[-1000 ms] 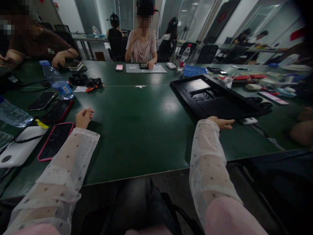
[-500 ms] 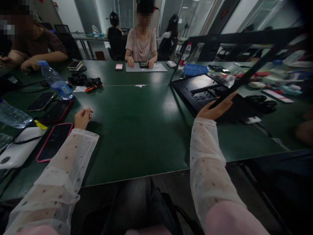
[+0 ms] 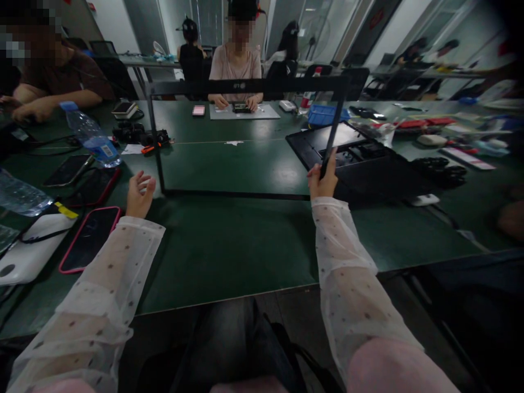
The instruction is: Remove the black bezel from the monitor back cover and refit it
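Note:
My right hand (image 3: 322, 183) grips the right side bar of a thin black monitor bezel frame (image 3: 245, 86), which stands upright with its bottom edge on the green table (image 3: 229, 245). The frame spans the middle of the table and I see through it. My left hand (image 3: 139, 194) hovers just left of the frame's lower left corner, fingers spread, holding nothing. A black monitor back panel (image 3: 368, 164) lies flat behind my right hand.
Phones, one in a pink case (image 3: 90, 237), a white power bank (image 3: 28, 254) and water bottles (image 3: 92, 134) lie at the left. A blue tray (image 3: 325, 115) and assorted tools sit at the right. Other people sit at the far and left sides.
My right hand lifted the bezel frame off the black panel, swung it left and stood it upright in front of me. My left hand opened from a loose fist.

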{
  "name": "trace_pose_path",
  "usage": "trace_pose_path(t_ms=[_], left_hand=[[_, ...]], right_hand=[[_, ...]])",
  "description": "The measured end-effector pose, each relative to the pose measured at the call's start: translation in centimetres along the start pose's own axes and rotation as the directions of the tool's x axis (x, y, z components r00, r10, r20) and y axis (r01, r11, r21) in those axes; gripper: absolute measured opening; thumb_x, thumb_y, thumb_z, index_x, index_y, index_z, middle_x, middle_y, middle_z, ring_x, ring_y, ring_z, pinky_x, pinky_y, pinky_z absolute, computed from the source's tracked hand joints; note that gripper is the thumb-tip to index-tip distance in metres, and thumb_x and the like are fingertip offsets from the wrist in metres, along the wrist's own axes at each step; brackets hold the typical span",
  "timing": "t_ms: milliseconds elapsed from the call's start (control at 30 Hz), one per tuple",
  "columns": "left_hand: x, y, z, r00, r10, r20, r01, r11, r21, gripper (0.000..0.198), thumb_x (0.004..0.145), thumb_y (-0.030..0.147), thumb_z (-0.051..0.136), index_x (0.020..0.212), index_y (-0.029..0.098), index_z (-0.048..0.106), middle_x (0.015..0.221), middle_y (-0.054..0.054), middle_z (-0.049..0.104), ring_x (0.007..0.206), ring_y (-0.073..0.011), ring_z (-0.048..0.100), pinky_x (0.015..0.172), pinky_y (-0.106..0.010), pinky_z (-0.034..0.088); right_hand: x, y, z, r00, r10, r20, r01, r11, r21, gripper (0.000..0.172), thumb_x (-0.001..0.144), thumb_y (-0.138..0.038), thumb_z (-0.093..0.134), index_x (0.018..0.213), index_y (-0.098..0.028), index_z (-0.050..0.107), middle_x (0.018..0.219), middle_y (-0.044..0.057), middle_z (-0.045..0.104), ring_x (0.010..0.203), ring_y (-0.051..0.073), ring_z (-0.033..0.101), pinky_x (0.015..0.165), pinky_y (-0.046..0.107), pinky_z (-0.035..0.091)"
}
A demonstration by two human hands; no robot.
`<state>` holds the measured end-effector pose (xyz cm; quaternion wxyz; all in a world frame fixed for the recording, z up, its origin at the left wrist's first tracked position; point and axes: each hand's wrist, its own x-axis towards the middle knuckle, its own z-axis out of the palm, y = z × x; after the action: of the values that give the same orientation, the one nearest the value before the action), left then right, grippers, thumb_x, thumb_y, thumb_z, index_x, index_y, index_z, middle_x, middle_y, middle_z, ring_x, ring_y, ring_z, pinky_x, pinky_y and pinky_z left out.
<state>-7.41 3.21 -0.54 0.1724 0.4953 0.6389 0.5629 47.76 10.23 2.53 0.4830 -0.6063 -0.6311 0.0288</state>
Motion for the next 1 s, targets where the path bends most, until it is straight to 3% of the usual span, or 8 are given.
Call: trace_pose_path(t_ms=[100, 200, 333, 500, 667, 833, 933, 1000], left_hand=[[-0.4, 0.2, 0.4, 0.999, 0.025, 0.047, -0.028, 0.997, 0.075, 0.052, 0.093, 0.038, 0.068, 0.140, 0.021, 0.052, 0.135, -0.014, 0.068, 0.112, -0.0233, 0.069, 0.099, -0.038, 0.054], [-0.6, 0.5, 0.3, 0.998, 0.044, 0.053, -0.059, 0.947, 0.317, 0.029, 0.090, 0.033, 0.065, 0.116, 0.019, 0.065, 0.125, -0.014, 0.072, 0.122, -0.0302, 0.066, 0.112, -0.047, 0.048], [-0.5, 0.4, 0.2, 0.991, 0.043, 0.130, -0.102, 0.865, 0.491, 0.017, 0.087, 0.035, 0.063, 0.092, 0.019, 0.068, 0.125, -0.016, 0.073, 0.132, -0.0359, 0.060, 0.120, -0.054, 0.040], [-0.3, -0.4, 0.3, 0.983, 0.040, 0.178, -0.131, 0.832, 0.540, 0.019, 0.084, 0.039, 0.062, 0.083, 0.022, 0.070, 0.122, -0.015, 0.073, 0.133, -0.0369, 0.059, 0.122, -0.057, 0.038], [-0.1, -1.0, 0.4, 0.985, 0.052, 0.166, -0.137, 0.821, 0.554, 0.025, 0.082, 0.042, 0.063, 0.092, 0.023, 0.074, 0.124, -0.015, 0.073, 0.135, -0.0394, 0.058, 0.122, -0.061, 0.036], [-0.6, -0.7, 0.4, 0.981, 0.071, 0.181, -0.161, 0.817, 0.554, 0.047, 0.087, 0.046, 0.063, 0.124, 0.018, 0.074, 0.145, -0.020, 0.064, 0.145, -0.0409, 0.050, 0.124, -0.061, 0.032], [-1.6, 0.1, 0.3, 0.956, 0.106, 0.275, -0.237, 0.829, 0.506, 0.058, 0.088, 0.057, 0.066, 0.136, 0.025, 0.070, 0.156, -0.016, 0.057, 0.152, -0.0422, 0.041, 0.123, -0.065, 0.032], [-2.4, 0.7, 0.4, 0.899, 0.137, 0.415, -0.332, 0.832, 0.444, 0.064, 0.087, 0.066, 0.067, 0.139, 0.030, 0.069, 0.160, -0.012, 0.055, 0.152, -0.0415, 0.040, 0.123, -0.066, 0.031]], right_hand=[[0.2, 1.4, 1.7, 0.999, 0.037, 0.039, -0.037, 0.999, 0.001, 0.071, 0.098, -0.040, 0.049, 0.165, -0.017, 0.042, 0.106, 0.011, 0.076, 0.092, 0.025, 0.075, 0.103, 0.047, 0.057], [0.4, 2.6, 3.0, 0.993, 0.084, 0.079, -0.079, 0.995, -0.067, 0.061, 0.086, -0.033, 0.063, 0.145, -0.015, 0.064, 0.101, 0.011, 0.075, 0.097, 0.028, 0.074, 0.104, 0.047, 0.056], [0.5, 3.7, 3.8, 0.972, 0.137, 0.193, -0.116, 0.986, -0.119, 0.053, 0.079, -0.022, 0.065, 0.131, -0.014, 0.071, 0.093, 0.009, 0.073, 0.095, 0.029, 0.072, 0.101, 0.050, 0.057], [0.4, 4.8, 4.5, 0.961, 0.117, 0.252, -0.072, 0.981, -0.178, 0.042, 0.074, -0.016, 0.064, 0.114, -0.013, 0.077, 0.111, 0.016, 0.068, 0.110, 0.031, 0.067, 0.109, 0.050, 0.054], [0.2, 4.9, 4.6, 0.971, 0.112, 0.213, -0.069, 0.977, -0.202, 0.036, 0.073, -0.021, 0.067, 0.107, -0.021, 0.079, 0.112, 0.014, 0.065, 0.116, 0.035, 0.062, 0.109, 0.061, 0.052], [0.4, 4.5, 4.2, 0.958, 0.135, 0.253, -0.077, 0.971, -0.227, 0.039, 0.076, -0.023, 0.068, 0.113, -0.019, 0.080, 0.111, 0.015, 0.068, 0.111, 0.036, 0.064, 0.107, 0.064, 0.051], [0.4, 4.9, 4.0, 0.958, 0.080, 0.276, -0.034, 0.985, -0.168, 0.043, 0.076, -0.024, 0.069, 0.117, -0.021, 0.079, 0.107, 0.012, 0.071, 0.102, 0.031, 0.066, 0.107, 0.061, 0.052], [0.4, 5.2, 4.0, 0.951, 0.043, 0.306, -0.001, 0.990, -0.138, 0.051, 0.074, -0.022, 0.069, 0.123, -0.020, 0.077, 0.110, 0.011, 0.073, 0.100, 0.029, 0.068, 0.108, 0.057, 0.053]])
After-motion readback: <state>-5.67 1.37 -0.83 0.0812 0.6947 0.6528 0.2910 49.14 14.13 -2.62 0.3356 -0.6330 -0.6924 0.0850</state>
